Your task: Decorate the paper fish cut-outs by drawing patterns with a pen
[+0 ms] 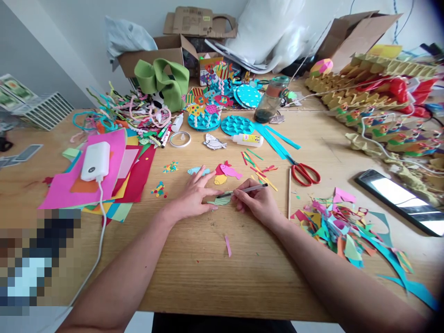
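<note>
While the right hand (255,202) grips a pen (255,188), left hand (192,196) splayed, scissors (297,165) lie near paper scraps (338,225).

right hand (255,203): holds pen (255,188) at green paper fish (221,201) | left hand (192,196): at fish's left end | paper scraps (347,226): toward tabletop (194,282) near right corner | power bank (95,162): toward left edge

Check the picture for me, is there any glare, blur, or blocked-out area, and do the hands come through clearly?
In the head view, bright glare whitens the phone's screen; a pixelated patch hides the lower left; darkness cuts into the right-hand corners; the left hand and right hand, with its pen, look reasonably sharp.
</note>
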The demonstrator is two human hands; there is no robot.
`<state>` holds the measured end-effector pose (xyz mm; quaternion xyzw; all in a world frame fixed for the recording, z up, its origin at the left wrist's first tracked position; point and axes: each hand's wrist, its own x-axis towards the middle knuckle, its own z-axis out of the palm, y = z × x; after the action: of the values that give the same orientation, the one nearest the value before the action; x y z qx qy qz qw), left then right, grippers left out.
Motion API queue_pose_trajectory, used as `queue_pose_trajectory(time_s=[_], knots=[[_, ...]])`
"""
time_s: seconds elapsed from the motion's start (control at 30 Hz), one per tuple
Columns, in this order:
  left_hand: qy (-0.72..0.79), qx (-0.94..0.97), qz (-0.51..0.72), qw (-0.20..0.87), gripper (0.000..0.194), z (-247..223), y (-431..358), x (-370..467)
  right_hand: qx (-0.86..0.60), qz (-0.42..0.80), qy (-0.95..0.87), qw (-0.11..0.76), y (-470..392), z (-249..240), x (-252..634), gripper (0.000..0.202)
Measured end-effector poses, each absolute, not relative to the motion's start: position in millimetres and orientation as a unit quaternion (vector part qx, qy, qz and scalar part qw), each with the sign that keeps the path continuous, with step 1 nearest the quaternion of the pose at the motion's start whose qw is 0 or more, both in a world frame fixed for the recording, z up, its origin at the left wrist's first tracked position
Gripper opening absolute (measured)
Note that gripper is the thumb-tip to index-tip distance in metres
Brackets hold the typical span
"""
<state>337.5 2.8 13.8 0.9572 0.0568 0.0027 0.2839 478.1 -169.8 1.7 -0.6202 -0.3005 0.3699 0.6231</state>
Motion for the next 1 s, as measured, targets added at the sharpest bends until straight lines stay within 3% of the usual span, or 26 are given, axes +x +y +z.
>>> queue_pose_trajectory(time_s=[1.0], knots=[[0.066, 0.954, 0.006, 0.293, 0.044, 14.5, 2.0, 336.7, -0.631, 0.38, -0.294, 0.61, -169.4, 3.6, 478.1, 0.041]])
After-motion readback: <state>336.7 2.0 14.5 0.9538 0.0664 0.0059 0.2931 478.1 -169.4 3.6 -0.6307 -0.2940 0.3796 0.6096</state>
